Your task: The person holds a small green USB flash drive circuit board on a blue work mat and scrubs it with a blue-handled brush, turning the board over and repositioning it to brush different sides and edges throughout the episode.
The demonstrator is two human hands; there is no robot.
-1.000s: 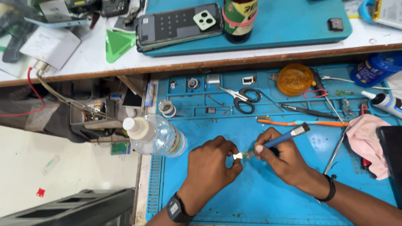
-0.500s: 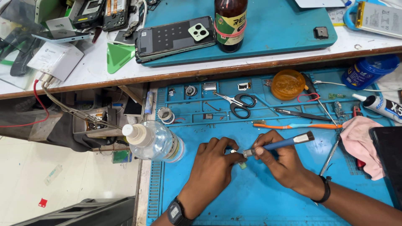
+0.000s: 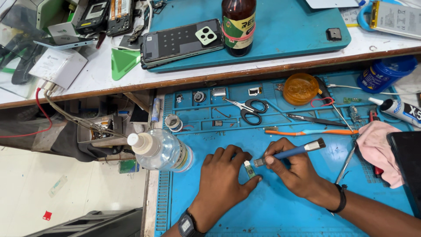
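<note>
Pinning tiny green board (image 3: 250,170) — left hand (image 3: 223,180); right hand (image 3: 297,172) — blue-handled brush (image 3: 289,153).

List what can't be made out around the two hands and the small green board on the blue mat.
- Small green board, head view: too small to read its parts; the left hand covers its left edge.
- Brush: its tip at the board is too small to show contact; the right hand hides the mid-handle.
- Clear bottle: liquid level unclear through glare.
- Black slab: cut off by the right edge.
</note>
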